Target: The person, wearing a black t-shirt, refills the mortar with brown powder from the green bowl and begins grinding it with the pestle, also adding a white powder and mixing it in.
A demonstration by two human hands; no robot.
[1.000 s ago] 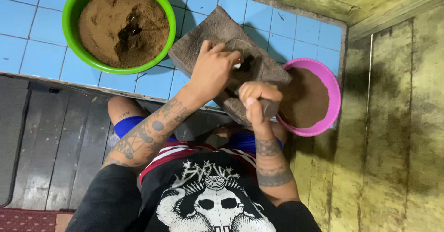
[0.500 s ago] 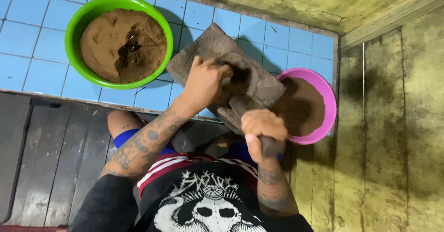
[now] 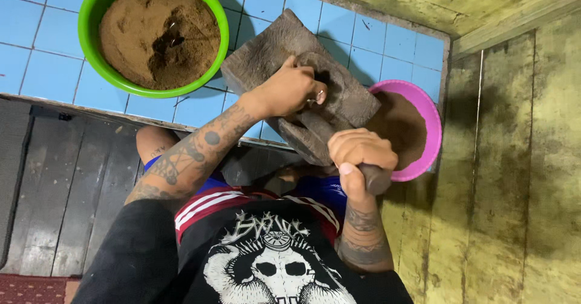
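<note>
On the blue tiled floor [image 3: 48, 68], your left hand [image 3: 290, 89] steadies the dark grinding stone [image 3: 266, 56]; your right hand [image 3: 361, 152], fist closed, holds the cylindrical stone roller [image 3: 318, 128]. The green plastic bowl [image 3: 91, 13] is full of brown powder [image 3: 151, 37], so much looks unground.

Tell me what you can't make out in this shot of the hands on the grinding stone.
- Head view: whatever lies on the grinding stone beneath the left hand is covered by that hand.
- The roller is mostly hidden by both hands; the right hand wraps one end.
- The pink bowl is partly behind the stone.
- The green bowl is cut off by the top edge.
</note>
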